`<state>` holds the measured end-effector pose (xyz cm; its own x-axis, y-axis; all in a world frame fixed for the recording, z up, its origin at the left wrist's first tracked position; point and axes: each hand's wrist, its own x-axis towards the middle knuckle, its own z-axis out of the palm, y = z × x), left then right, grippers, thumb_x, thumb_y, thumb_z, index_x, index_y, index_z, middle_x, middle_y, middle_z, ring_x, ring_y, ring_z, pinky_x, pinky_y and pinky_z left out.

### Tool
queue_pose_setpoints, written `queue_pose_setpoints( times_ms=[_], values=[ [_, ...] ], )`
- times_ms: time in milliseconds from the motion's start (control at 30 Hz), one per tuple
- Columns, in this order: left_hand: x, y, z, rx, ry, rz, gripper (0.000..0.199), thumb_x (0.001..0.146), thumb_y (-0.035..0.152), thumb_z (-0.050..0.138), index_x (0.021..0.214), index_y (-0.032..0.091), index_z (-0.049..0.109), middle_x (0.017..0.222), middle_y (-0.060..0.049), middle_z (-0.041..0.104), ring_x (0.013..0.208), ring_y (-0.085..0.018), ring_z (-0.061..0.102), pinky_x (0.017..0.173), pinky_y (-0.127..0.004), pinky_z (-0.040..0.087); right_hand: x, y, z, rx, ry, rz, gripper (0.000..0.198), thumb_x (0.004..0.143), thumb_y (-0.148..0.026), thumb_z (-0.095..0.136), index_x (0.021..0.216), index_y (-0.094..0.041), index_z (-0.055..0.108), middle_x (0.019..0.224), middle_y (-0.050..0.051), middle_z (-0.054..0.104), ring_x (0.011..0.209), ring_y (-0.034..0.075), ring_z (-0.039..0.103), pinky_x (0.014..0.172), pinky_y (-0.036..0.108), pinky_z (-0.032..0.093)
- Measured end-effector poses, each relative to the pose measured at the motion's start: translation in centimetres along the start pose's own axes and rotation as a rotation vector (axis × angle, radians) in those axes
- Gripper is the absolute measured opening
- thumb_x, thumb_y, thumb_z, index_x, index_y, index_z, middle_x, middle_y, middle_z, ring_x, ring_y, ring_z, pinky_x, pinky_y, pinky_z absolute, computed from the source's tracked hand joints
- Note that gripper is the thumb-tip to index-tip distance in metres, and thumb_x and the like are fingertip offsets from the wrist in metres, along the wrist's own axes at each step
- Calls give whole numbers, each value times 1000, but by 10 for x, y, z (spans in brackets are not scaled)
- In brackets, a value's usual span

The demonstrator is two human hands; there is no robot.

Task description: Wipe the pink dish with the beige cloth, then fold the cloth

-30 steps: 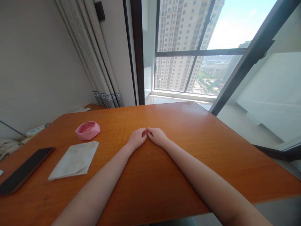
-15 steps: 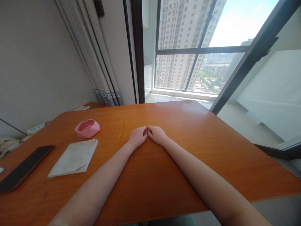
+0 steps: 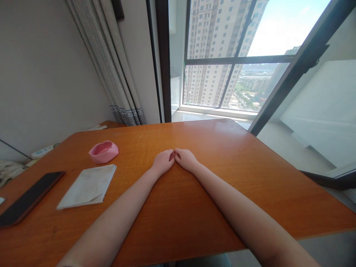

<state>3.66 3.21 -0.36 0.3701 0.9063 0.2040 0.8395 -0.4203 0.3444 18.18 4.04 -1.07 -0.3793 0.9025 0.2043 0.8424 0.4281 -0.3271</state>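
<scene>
My left hand [image 3: 163, 161] and my right hand [image 3: 185, 158] rest on the wooden table [image 3: 178, 218], touching each other at the knuckles. Both are closed, with their fingers curled under and no object showing in them. To the left of my left hand lies a folded whitish cloth [image 3: 87, 186], flat on the tabletop. Behind the cloth stands a pink ashtray [image 3: 104, 152] with angular sides. Farther left is a long black tray-like slab [image 3: 32, 198] with a brown edge, partly cut off by the frame.
Beyond the far table edge are a dark door frame [image 3: 163, 74], a window [image 3: 236, 61] and a glass door panel at right. A grey curtain [image 3: 108, 66] hangs at the back left. A white remote-like object [image 3: 43, 151] lies past the left edge.
</scene>
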Motion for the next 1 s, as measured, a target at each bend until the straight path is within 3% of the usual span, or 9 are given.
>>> queue_pose_setpoints(
  times_ms=[467, 533, 600, 700, 800, 867, 1000],
  values=[
    [-1, -3, -1, -24, 17, 47, 19, 86, 27, 38, 76, 19, 52, 80, -6, 61, 72, -18, 55, 65, -30, 39, -1, 1, -2, 39, 0, -1, 22, 89, -23, 39, 91, -20, 61, 85, 4, 68, 78, 16, 60, 66, 24, 34],
    [-2, -8, -12, -7, 106, 58, 17, 85, 25, 38, 80, 19, 54, 84, -7, 60, 79, -19, 55, 72, -31, 41, -1, 3, -1, 70, 5, -11, 22, 88, -20, 41, 95, -20, 62, 90, 4, 69, 82, 16, 61, 70, 23, 36],
    [-4, -21, -30, 62, 280, 16, 16, 84, 24, 40, 88, 18, 55, 93, -8, 60, 91, -21, 55, 85, -35, 40, -2, 5, -1, 103, 13, -15, 24, 86, -18, 41, 97, -21, 62, 93, 4, 69, 85, 16, 61, 73, 23, 37],
    [-16, -52, -62, 225, 572, -164, 21, 82, 25, 44, 101, 18, 53, 111, -11, 57, 109, -26, 49, 102, -46, 27, -1, 7, 2, 132, 26, -8, 25, 86, -17, 41, 97, -21, 63, 93, 4, 69, 86, 17, 62, 74, 24, 38],
    [-36, -91, -87, 357, 764, -379, 36, 81, 30, 50, 114, 17, 48, 131, -16, 46, 122, -32, 39, 103, -56, 22, 1, 8, 4, 153, 36, -1, 25, 85, -17, 42, 96, -21, 64, 93, 4, 69, 86, 17, 62, 75, 25, 39],
    [-51, -116, -97, 391, 737, -515, 44, 79, 37, 52, 118, 16, 46, 130, -19, 46, 121, -35, 40, 96, -59, 27, 2, 9, 5, 168, 40, 4, 25, 84, -17, 42, 95, -22, 65, 92, 4, 69, 85, 17, 61, 74, 25, 39],
    [-69, -149, -102, 378, 361, -705, 44, 76, 48, 52, 103, 14, 56, 99, -16, 61, 98, -35, 54, 79, -49, 42, 2, 9, 5, 186, 48, 4, 24, 83, -17, 43, 93, -22, 65, 90, 3, 69, 84, 17, 61, 73, 25, 39]
  ],
)
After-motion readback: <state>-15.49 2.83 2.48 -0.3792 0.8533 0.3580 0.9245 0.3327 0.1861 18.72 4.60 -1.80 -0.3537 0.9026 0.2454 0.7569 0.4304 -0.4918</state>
